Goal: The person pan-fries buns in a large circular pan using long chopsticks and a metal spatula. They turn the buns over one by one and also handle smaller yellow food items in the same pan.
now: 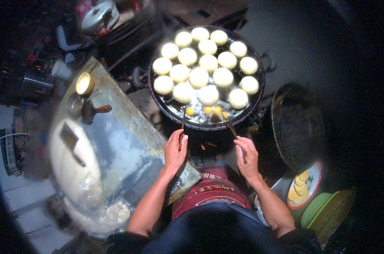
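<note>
A wide round pan [207,128] lies before me, holding several pale round dough pieces [198,77]. Along its near side several eggs with yellow yolks [207,110] lie in the pan, one yolk apart on the left. My left hand [175,149] grips a thin dark wooden stick [183,123], whose far end reaches the pan beside that single yolk. In my right hand [248,155] is a slim utensil with a brownish handle [232,130]. It slants over the near rim towards the right-hand yolks; glare blurs its tip.
On the left stands a worktop [125,152] with a large pale dough mass [74,155], a scraper [69,136] and a small yellow bowl [85,83]. At right are a dark round pan [298,127], a plate of flat yellow pieces [309,187] and a green basin [318,208].
</note>
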Demonstrator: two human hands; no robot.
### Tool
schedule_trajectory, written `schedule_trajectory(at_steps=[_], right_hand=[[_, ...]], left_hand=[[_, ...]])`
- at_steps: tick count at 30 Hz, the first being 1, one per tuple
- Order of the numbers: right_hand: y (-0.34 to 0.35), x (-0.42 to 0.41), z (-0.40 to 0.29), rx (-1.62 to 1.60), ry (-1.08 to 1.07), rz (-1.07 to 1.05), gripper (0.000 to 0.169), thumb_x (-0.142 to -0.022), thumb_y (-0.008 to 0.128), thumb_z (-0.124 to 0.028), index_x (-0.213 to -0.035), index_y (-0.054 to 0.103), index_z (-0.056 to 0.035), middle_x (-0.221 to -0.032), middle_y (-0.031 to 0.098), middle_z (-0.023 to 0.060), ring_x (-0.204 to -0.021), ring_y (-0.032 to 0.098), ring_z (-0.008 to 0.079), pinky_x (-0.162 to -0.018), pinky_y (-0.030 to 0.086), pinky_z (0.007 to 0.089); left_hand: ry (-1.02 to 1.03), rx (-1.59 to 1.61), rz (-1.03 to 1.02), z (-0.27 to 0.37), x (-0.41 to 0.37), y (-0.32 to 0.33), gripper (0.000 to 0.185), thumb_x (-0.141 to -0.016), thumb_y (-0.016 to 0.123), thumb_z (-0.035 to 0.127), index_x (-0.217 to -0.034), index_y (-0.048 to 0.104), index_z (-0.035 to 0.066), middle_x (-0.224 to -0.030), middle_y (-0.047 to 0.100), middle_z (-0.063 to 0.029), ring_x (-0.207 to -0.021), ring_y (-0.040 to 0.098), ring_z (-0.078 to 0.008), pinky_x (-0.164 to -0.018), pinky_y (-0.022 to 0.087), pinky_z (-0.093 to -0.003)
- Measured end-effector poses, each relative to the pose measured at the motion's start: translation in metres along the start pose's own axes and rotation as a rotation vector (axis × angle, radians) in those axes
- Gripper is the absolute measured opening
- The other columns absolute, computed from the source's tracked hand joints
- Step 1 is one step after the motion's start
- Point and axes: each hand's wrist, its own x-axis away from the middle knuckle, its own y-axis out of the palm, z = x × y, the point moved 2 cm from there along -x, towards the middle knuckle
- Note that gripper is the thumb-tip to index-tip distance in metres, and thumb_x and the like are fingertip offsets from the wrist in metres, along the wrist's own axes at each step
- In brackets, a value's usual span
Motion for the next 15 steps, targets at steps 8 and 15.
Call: schedule_trajectory(at_steps=[8, 15], right_hand=[[0.014, -0.004, -0.024, -0.119, -0.047, -0.030, 0.027, -0.096, 0.067, 0.006, -0.122, 0.071, -0.0024, -0.126, 0.072, 0.0195, -0.115, 0.070, 0.0340, -0.099, 0.055, 0.0397], [0.033, -0.038, -0.021, -0.119, -0.112, -0.004, 0.025, -0.096, 0.068, 0.005, -0.120, 0.071, -0.0022, -0.126, 0.070, 0.0218, -0.118, 0.069, 0.0388, -0.102, 0.055, 0.0431]], left_hand=[[-0.042, 0.016, -0.126, -0.001, 0.001, 0.017, 0.030, -0.105, 0.066, 0.021, -0.127, 0.065, 0.001, -0.102, 0.073, -0.0181, -0.092, 0.073, -0.0315, -0.083, 0.056, -0.0409], [0.029, 0.060, -0.127, 0.011, 0.007, 0.025, 0.032, -0.105, 0.066, 0.021, -0.129, 0.065, 0.000, -0.108, 0.072, -0.0198, -0.097, 0.073, -0.0335, -0.087, 0.056, -0.0413]])
